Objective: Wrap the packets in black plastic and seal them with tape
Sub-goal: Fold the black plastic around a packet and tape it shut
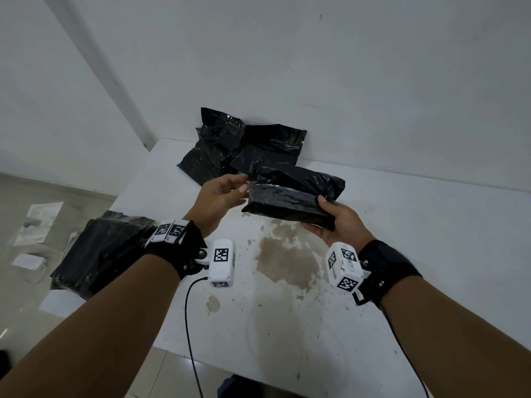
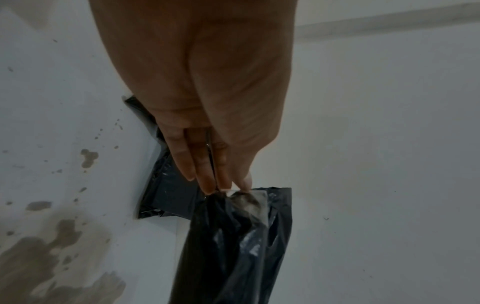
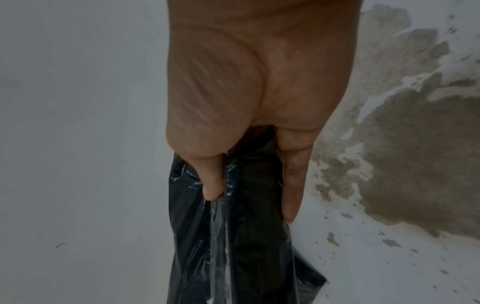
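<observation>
Black-wrapped packet gripped by right hand; left hand pinches its taped end.

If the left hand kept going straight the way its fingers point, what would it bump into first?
The left hand already touches the black parcel at its taped end, which the right hand grips. Past that, probably the pile of wrapped parcels by the wall, though depth is unclear.

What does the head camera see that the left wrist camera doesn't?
Only the head view shows the right hand gripping the black packet's other end, and the stack of black plastic at the table's left edge. Only the left wrist view shows clear tape on the packet at the left hand's fingertips. Both show the stained white table.
</observation>
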`<move>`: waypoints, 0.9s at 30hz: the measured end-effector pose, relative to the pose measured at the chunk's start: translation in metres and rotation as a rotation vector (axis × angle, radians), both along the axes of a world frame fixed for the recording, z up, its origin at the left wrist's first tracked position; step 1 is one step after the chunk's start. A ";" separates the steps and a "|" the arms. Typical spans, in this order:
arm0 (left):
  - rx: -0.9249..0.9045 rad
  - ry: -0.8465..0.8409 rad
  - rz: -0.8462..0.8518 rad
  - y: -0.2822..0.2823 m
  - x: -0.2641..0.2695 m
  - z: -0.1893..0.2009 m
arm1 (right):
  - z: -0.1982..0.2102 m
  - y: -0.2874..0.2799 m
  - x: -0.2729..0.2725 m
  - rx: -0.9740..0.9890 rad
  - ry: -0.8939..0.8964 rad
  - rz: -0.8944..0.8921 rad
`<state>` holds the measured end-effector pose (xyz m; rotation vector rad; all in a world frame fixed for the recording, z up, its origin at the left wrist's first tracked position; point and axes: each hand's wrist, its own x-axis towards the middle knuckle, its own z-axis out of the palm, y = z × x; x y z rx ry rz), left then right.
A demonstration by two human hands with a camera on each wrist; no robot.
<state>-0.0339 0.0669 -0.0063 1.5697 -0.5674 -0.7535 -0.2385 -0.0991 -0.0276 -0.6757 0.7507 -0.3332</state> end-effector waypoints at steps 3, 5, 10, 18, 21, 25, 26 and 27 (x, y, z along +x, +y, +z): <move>-0.033 -0.005 -0.047 -0.003 -0.005 0.003 | -0.001 -0.001 -0.004 0.028 -0.019 0.003; -0.070 0.006 -0.090 -0.005 -0.008 0.007 | -0.002 -0.001 -0.005 0.043 -0.023 -0.002; -0.166 0.033 -0.189 -0.005 -0.013 0.013 | -0.004 -0.002 -0.007 0.089 -0.044 -0.017; -0.079 -0.124 -0.241 -0.008 -0.004 0.011 | -0.006 -0.003 -0.008 0.107 -0.040 0.005; -0.024 -0.325 -0.216 -0.008 -0.005 0.010 | -0.007 -0.003 -0.008 0.106 -0.023 0.017; 0.010 -0.788 -0.024 -0.006 -0.007 0.001 | -0.008 -0.001 -0.005 0.109 -0.003 0.022; 0.012 -0.886 0.011 -0.005 -0.008 -0.001 | -0.009 -0.001 -0.004 0.107 0.004 0.020; 0.028 -0.962 0.040 -0.005 -0.009 -0.005 | -0.009 -0.001 -0.003 0.104 0.010 0.018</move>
